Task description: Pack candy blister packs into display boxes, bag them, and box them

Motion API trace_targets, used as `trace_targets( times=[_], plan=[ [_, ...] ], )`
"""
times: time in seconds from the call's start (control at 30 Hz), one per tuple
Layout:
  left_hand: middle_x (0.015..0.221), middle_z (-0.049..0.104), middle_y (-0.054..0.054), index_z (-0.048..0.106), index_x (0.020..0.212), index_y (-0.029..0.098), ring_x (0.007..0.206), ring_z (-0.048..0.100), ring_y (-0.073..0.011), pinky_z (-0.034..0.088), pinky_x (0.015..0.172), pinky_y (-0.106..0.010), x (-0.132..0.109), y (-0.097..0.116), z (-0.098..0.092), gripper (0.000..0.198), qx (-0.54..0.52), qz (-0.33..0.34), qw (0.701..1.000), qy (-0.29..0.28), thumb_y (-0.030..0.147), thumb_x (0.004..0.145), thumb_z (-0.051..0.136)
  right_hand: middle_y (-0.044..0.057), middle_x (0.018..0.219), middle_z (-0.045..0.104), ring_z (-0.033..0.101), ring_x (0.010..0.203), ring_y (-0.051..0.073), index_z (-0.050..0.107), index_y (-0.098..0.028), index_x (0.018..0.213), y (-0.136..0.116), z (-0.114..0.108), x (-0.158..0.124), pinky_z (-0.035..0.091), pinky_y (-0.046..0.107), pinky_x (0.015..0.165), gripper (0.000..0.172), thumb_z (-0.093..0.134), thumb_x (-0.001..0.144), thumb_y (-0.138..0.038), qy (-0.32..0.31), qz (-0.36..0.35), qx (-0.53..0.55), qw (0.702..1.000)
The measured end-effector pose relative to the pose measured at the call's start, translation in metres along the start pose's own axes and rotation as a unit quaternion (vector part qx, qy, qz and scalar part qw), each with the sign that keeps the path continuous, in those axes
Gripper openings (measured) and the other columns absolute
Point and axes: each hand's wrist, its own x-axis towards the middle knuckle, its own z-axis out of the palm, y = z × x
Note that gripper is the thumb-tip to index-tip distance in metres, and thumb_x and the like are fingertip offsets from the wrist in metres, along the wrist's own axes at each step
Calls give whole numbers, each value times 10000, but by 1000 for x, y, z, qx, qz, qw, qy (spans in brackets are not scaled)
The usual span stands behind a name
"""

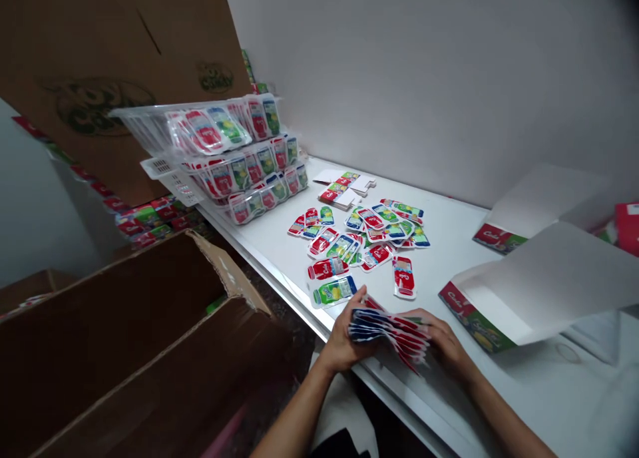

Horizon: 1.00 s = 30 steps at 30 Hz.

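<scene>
Between my two hands is a fanned stack of candy packets [392, 331], with dark blue edges on the left and red ones on the right. My left hand [344, 341] is closed round the blue end, its thumb on top. My right hand [444, 341] grips the red end. Just beyond the hands, loose bottle-shaped packets [378, 257] in red and green lie scattered on the white table [279, 251]. A green packet [333, 291] and a red packet [404, 276] lie nearest to my hands.
Clear trays [264, 195] full of packets are stacked at the table's far left. Flat folded cartons [344, 188] lie behind the loose packets. Open display boxes [479, 315] stand to the right. A large brown cardboard box [150, 351] sits open below the table's left edge.
</scene>
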Motion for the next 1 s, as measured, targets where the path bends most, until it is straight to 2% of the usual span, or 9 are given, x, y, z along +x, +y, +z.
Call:
trace_targets(
  times=[0.1, 0.2, 0.3, 0.37, 0.47, 0.6, 0.73, 0.87, 1.0],
  plan=[
    [1289, 541, -119, 357, 1316, 215, 1078, 594, -258, 448, 974, -414, -2, -2, 3, 876, -52, -14, 999, -12, 128, 564, 798, 57, 976, 697, 646, 820, 234, 649, -253, 1057, 13, 11, -10, 509, 363, 740, 436, 395, 899, -570, 15, 31, 162, 986],
    [1043, 640, -62, 469, 1232, 176, 883, 637, -213, 505, 832, -342, -5, -1, 1, 729, -42, -44, 998, -34, 174, 582, 799, 52, 831, 681, 635, 711, 209, 651, -229, 996, 12, 9, -3, 509, 361, 698, 614, 219, 917, -659, -44, 96, 183, 977],
    [1054, 648, -64, 579, 1098, 153, 939, 623, -231, 488, 861, -326, -10, 3, -2, 587, -4, -35, 998, -51, 173, 555, 803, 69, 785, 677, 638, 739, 211, 672, -173, 885, -4, -3, 31, 499, 365, 750, 584, 273, 944, -595, -114, 77, -9, 990],
    [1065, 657, -68, 572, 1108, 151, 932, 627, -223, 491, 837, -308, -13, 6, -3, 585, 0, -36, 998, -51, 168, 566, 789, 88, 920, 693, 636, 883, 235, 671, -174, 959, -14, -8, 67, 479, 390, 839, 385, 401, 945, -448, -87, -14, -198, 976],
    [895, 671, -35, 569, 979, 146, 774, 620, -177, 484, 696, -262, -17, 11, -5, 441, 16, -54, 998, -27, 181, 587, 768, 131, 1297, 572, 538, 1151, 291, 583, -221, 1243, -17, -4, 127, 409, 481, 957, 389, 440, 885, -171, -63, -162, -459, 871],
    [794, 635, 1, 558, 897, 154, 683, 573, -140, 442, 618, -230, -20, 13, -6, 396, 31, -58, 998, -13, 197, 565, 770, 105, 1493, 383, 389, 1322, 333, 518, -302, 1333, -4, 21, 176, 329, 553, 1020, 550, 451, 843, -61, -196, -279, -585, 736],
    [802, 639, -10, 572, 922, 146, 685, 579, -147, 445, 624, -238, -23, 12, -8, 409, 35, -59, 998, -14, 204, 565, 765, 112, 1322, 573, 469, 1264, 259, 599, -226, 1191, 2, 38, 178, 377, 446, 1013, 388, 452, 858, -90, -204, -316, -509, 774],
    [901, 638, -38, 565, 1014, 159, 794, 613, -184, 489, 707, -272, -23, 9, -11, 460, 35, -30, 999, -26, 166, 588, 736, 115, 1066, 667, 633, 921, 194, 522, -166, 1181, -25, 24, 154, 477, 301, 742, 357, 360, 877, -73, -121, -263, -499, 817],
    [1366, 400, -130, 593, 946, 166, 1284, 411, -334, 387, 1043, -412, -15, 7, -12, 465, 87, 49, 995, 30, 137, 522, 781, 61, 858, 669, 613, 701, 186, 549, -174, 1039, -70, 9, 117, 364, 261, 574, 195, 421, 895, -143, -164, -169, -612, 755]
  ],
)
